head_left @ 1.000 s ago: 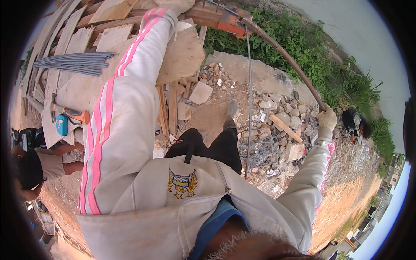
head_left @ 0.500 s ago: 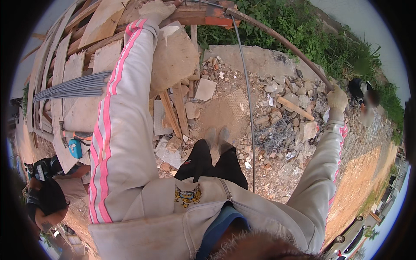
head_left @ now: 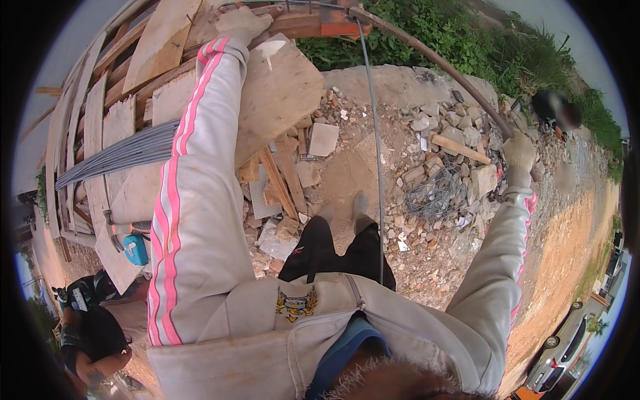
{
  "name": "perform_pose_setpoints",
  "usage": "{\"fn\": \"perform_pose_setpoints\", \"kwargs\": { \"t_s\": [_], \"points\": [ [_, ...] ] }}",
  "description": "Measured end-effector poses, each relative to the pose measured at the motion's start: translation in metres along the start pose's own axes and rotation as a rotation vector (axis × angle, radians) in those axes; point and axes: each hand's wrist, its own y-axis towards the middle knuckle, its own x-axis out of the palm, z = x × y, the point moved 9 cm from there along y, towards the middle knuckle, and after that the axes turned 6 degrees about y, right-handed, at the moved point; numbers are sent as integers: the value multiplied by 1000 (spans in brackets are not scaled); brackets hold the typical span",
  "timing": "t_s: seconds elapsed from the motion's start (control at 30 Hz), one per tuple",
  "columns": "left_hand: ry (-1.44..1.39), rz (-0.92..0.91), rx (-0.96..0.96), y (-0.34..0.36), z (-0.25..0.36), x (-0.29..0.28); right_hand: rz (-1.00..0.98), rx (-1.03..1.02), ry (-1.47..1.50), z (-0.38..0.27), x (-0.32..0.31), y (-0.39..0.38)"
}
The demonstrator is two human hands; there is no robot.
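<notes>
Bar [head_left: 433, 60] runs long-axis from upper left down to the right. Right hand [head_left: 519, 152] fingers closed around its lower end; left hand [head_left: 241, 21] near its top end, grip unclear.

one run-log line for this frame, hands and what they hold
left hand: gloved, raised on orange frame | right hand: gloved, grips long rusty bar | below: rubble, planks

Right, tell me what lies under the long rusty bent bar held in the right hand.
Beneath the long rusty curved metal bar gripped by the gloved right hand: grey rubble, a wooden offcut and tangled wire mesh. Ground beneath the rubble is covered.
</notes>
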Motion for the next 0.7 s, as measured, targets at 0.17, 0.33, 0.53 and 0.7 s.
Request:
{"fn": "perform_pose_setpoints", "kwargs": {
  "t_s": [0.17,0.33,0.53,0.7],
  "points": [
    [-6,-49,54,-6,-3,-4,5,75,6,-11,-8,-51],
    [-2,-68,102,-11,-5,-7,28,111,12,-22,-16,-85],
    [-34,-62,168,-9,-6,-2,53,110,11,-34,-26,-98],
    [-46,-79,157,-10,-8,-2,27,178,54,-42,-29,-129]
  ]
}}
